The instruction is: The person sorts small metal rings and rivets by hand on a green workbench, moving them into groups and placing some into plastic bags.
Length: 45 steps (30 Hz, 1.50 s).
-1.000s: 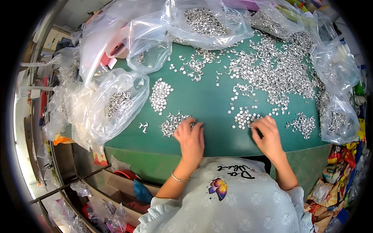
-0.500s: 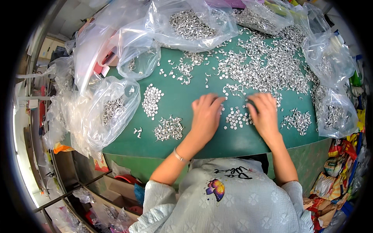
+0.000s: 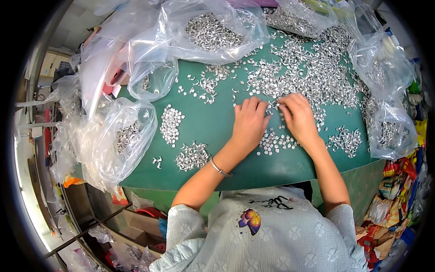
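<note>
Side by side over the green tabletop (image 3: 213, 176), both my hands bend down at the near edge of a large spread of small silver metal pieces (image 3: 312, 77). My left hand (image 3: 248, 120) has its fingers curled and close to the thumb; whatever lies under the fingertips is hidden. My right hand (image 3: 299, 117) pinches a tiny silver metal piece, too small to name exactly. Just below the hands lies a loose group of small flower-shaped metal pieces (image 3: 271, 143). To the right is a heap of curved metal pieces (image 3: 345, 141).
Left of my hands are a patch of flower-shaped pieces (image 3: 171, 124) and a heap of curved pieces (image 3: 192, 157). Clear plastic bags of metal pieces (image 3: 213, 31) line the far edge, with more bags at the left (image 3: 118, 145) and right (image 3: 389, 129).
Both hands have moved slightly away from me, toward the large spread. My right hand has shifted left, closer to my left hand. The view has shifted a little.
</note>
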Available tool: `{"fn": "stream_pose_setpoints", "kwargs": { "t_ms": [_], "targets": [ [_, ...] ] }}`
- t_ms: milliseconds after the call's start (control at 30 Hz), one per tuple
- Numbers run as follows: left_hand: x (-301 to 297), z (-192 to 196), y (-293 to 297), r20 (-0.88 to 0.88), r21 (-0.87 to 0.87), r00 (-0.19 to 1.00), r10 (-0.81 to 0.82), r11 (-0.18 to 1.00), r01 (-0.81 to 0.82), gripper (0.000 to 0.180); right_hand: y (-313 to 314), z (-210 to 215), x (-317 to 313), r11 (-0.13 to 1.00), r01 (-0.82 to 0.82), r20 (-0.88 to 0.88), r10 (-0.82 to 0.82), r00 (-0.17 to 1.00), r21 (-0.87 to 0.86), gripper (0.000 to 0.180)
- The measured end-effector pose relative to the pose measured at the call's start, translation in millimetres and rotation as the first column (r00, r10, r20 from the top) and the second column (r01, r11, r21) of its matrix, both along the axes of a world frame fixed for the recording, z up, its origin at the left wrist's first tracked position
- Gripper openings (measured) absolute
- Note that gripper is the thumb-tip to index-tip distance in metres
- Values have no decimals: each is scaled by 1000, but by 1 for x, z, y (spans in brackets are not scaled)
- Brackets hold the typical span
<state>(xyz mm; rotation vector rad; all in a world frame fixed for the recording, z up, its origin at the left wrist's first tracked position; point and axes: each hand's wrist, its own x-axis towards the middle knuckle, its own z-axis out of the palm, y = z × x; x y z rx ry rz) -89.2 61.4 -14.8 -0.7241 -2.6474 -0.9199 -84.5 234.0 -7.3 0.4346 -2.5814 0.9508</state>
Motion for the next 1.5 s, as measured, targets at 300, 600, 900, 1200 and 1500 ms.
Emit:
{"fn": "stream_pose_setpoints", "kwargs": {
  "t_ms": [300,600,900,1200,1500],
  "targets": [
    [14,1,-22,116,-80,991,-71,994,81,26,3,20,25,983,-171,283,145,948,72,8],
    [18,14,-20,185,-108,978,-95,987,116,30,3,28,27,996,-89,238,85,968,4,21],
    [26,12,-29,194,4,974,-114,993,115,28,14,21,35,991,-62,221,34,975,118,9],
    [39,15,-31,188,55,981,-56,997,46,27,-6,24,45,980,-30,225,-15,974,197,18],
    [25,16,-12,147,-34,981,-126,991,132,16,35,31,57,966,193,256,-233,938,171,12]
  ]
}}
